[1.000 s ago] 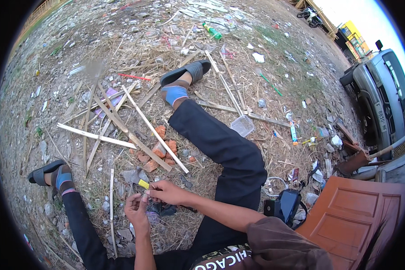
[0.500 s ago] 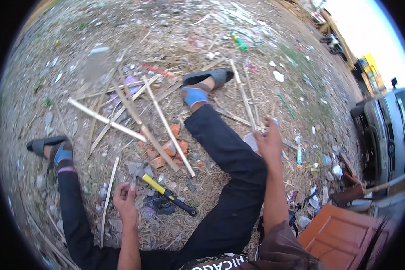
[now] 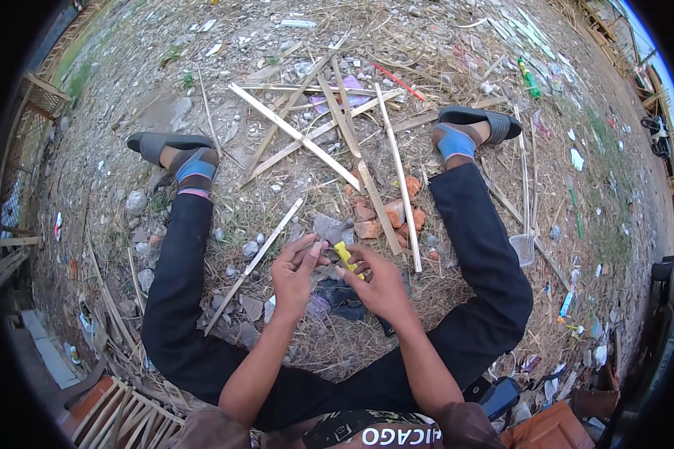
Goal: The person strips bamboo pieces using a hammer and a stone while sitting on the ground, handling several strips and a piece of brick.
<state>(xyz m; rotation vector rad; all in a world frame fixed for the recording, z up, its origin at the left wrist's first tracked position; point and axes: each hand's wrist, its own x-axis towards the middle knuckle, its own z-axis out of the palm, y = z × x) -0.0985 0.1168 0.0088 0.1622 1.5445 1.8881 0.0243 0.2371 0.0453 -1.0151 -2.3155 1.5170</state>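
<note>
I sit on littered ground with my legs spread. Both hands meet between my knees. My right hand (image 3: 382, 280) grips a yellow-handled tool (image 3: 346, 258), its yellow end sticking out toward the left hand. My left hand (image 3: 296, 273) pinches a small thin piece at its fingertips, right beside the yellow handle; what that piece is I cannot make out. A dark cloth-like object (image 3: 344, 295) lies on the ground under the hands. Split bamboo strips (image 3: 299, 138) lie crossed in front of me, and one long strip (image 3: 254, 262) rests by my left hand.
Broken red bricks (image 3: 385, 217) and stones lie just beyond the hands. My sandalled feet (image 3: 180, 153) (image 3: 468, 127) frame the bamboo pile. More bamboo slats (image 3: 120, 411) sit at lower left, an orange panel (image 3: 550, 430) at lower right, scattered plastic litter all around.
My right hand has come back from the far right and now grips the yellow-handled tool, which lay on the ground half a second ago. Both hands are together again; my view has swung left.
</note>
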